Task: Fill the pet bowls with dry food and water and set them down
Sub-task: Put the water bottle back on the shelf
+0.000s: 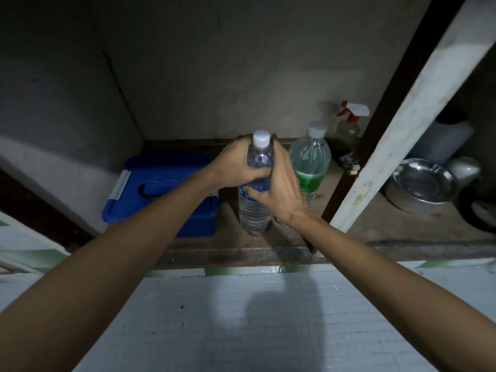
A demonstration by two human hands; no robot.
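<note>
A clear water bottle point(255, 210) with a white cap and blue label stands upright on the floor of a dark low cupboard. My left hand point(236, 165) grips its neck and shoulder from the left. My right hand point(281, 189) wraps round its upper body from the right. A steel bowl point(421, 183) sits in the right compartment, behind a white post. A blue lidded plastic box point(161, 191) with a handle stands just left of the bottle.
A second bottle point(310, 162) with a green label stands close behind on the right, and a spray bottle point(349, 124) behind that. The white post point(402, 116) divides the cupboard. A white jug point(442, 140) stands far right. White tiled floor point(241, 318) lies in front.
</note>
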